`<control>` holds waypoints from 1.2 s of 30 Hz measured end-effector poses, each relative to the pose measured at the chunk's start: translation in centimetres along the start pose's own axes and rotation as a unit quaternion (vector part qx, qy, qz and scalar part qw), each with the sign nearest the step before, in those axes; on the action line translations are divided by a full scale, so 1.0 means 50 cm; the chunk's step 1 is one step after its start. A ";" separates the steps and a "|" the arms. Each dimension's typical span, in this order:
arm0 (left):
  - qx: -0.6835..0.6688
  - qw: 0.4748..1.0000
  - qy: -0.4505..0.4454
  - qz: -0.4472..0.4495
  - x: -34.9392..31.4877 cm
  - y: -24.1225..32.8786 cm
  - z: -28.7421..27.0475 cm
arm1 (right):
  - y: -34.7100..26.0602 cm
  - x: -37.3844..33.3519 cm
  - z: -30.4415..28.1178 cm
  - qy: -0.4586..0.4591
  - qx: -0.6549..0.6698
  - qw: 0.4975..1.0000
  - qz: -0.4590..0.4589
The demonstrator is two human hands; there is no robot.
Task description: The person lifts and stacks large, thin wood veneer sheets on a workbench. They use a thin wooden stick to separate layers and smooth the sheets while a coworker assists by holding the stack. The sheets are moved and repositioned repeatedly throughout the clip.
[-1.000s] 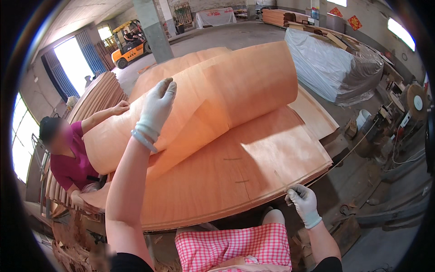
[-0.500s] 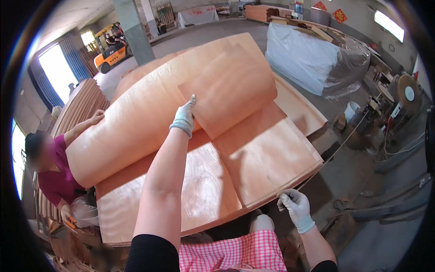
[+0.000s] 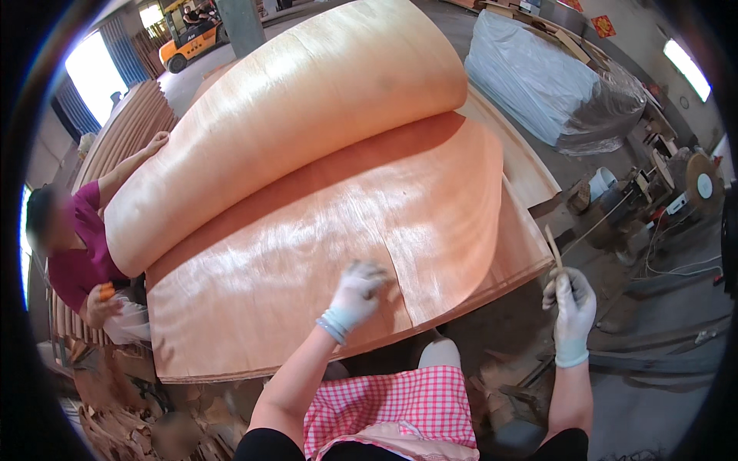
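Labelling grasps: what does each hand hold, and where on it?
Right hand grips a thin wooden stick by its lower end. Left hand holds nothing, lying on the flat veneer sheet.

- Single head-worn fisheye view, looking steeply down and forward over the wearer's own body; red-and-white checked apron [image 3: 400, 403] at the bottom edge.
- Both forearms enter from below; white-gloved left hand [image 3: 355, 292] and white-gloved right hand [image 3: 570, 301] sit close to the lens.
- Faces across the flat stack of orange-brown wood veneer sheets [image 3: 307, 261], close, filling mid-frame.
- Far background at top: yellow forklift [image 3: 188, 34], small and distant.
- Straight edges bend near the black circular rim.
- No second view, so nothing shared.
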State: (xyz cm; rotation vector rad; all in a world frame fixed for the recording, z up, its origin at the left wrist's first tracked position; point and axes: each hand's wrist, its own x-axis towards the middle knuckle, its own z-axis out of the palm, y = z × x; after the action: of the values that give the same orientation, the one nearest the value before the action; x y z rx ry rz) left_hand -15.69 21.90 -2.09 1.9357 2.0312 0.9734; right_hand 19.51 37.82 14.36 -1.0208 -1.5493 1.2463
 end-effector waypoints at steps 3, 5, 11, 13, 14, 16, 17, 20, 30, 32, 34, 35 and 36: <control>0.109 0.950 0.184 -0.229 -0.055 -0.104 -0.036 | -0.018 0.072 0.002 -0.013 -0.055 0.998 0.015; 0.210 0.886 0.160 -0.381 -0.092 -0.189 -0.092 | -0.019 0.127 0.026 -0.025 -0.086 0.996 0.015; 0.270 0.778 0.120 -0.555 -0.120 -0.309 -0.174 | 0.071 0.320 0.173 -0.072 -0.101 0.992 0.029; 0.238 0.786 0.092 -0.563 -0.097 -0.323 -0.166 | 0.205 0.405 0.234 -0.094 -0.116 0.989 -0.002; 0.230 0.797 0.079 -0.554 -0.080 -0.317 -0.147 | 0.263 0.423 0.273 -0.071 -0.207 0.974 -0.050; 0.202 0.833 0.056 -0.511 -0.010 -0.279 -0.086 | 0.384 0.464 0.303 -0.030 -0.316 0.945 -0.074; 0.186 0.854 0.043 -0.484 0.034 -0.251 -0.044 | 0.441 0.489 0.299 -0.022 -0.332 0.942 -0.046; 0.130 0.885 0.040 -0.445 0.081 -0.181 0.025 | 0.518 0.435 0.403 -0.079 -0.280 0.955 0.055; 0.181 0.890 0.059 -0.415 0.173 -0.052 0.127 | 0.326 0.259 0.533 -0.323 0.051 0.926 0.189; 0.167 0.911 0.113 -0.360 0.154 -0.071 0.148 | 0.254 0.247 0.548 -0.418 0.033 0.900 0.122; 0.136 0.926 0.139 -0.323 0.150 -0.081 0.155 | 0.230 0.256 0.580 -0.467 -0.007 0.873 0.138; 0.121 0.932 0.151 -0.307 0.145 -0.084 0.158 | 0.226 0.264 0.596 -0.492 -0.027 0.858 0.148; 0.115 0.934 0.149 -0.303 0.151 -0.077 0.160 | 0.247 0.283 0.606 -0.475 -0.083 0.864 0.145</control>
State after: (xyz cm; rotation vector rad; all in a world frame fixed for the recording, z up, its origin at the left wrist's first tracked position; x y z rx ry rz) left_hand -15.63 31.87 -8.10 1.1322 2.7724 0.9327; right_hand -12.55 45.20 0.64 -0.7771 -2.3248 2.0408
